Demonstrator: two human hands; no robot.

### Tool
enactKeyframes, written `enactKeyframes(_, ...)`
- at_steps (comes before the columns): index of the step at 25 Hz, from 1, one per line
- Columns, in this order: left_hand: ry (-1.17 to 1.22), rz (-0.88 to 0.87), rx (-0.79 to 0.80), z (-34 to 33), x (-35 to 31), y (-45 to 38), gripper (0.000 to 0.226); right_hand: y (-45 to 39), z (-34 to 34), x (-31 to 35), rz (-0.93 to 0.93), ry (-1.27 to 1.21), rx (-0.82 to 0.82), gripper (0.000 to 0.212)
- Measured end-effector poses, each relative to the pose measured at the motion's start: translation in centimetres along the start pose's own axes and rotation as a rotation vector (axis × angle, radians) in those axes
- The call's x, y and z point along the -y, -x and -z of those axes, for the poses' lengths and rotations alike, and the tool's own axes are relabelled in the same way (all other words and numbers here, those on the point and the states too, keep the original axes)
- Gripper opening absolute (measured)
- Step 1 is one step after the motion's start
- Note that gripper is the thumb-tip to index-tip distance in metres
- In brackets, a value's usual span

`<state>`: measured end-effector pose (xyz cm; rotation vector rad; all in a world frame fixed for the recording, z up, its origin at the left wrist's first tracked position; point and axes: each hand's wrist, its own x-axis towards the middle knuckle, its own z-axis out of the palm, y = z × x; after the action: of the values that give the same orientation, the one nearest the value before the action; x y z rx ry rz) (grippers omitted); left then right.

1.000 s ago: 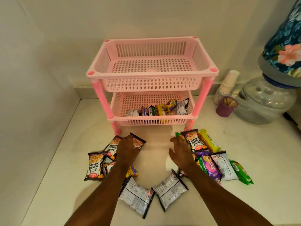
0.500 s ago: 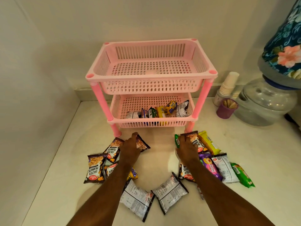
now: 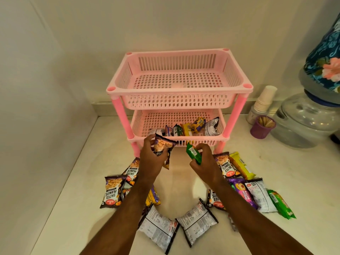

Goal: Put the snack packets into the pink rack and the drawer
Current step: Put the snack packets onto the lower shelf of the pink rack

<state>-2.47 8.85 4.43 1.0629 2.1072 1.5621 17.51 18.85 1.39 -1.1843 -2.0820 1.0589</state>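
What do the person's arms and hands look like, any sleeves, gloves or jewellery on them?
Both forearms are bare up to the frame edge, with no sleeves in view. The left hand and right hand are ungloved, and no watch, ring or bracelet shows.

Paper cups [image 3: 265,100], toothpick cup [image 3: 262,128], water jar [image 3: 305,122]

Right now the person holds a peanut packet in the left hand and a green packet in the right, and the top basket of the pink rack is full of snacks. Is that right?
Not quite. The head view shows the top basket holds no snacks; the packets sit in the bottom basket. The rest is right: left hand holds the peanut packet, right hand the green packet.
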Motion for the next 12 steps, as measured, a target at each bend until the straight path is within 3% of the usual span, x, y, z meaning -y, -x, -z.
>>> enactKeyframes(5, 0.145, 0.084, 0.016, -1.2, -3.4, -3.8, 0.052, -2.9, 1.0, 3.2, 0.168, -0.106, -0.092, 0.026)
enactKeyframes(12, 0.139, 0.163, 0.141, -5.3, -6.9, -9.5, 0.038, -9.0, 2.5, 3.7, 0.134, -0.094, -0.151, 0.006)
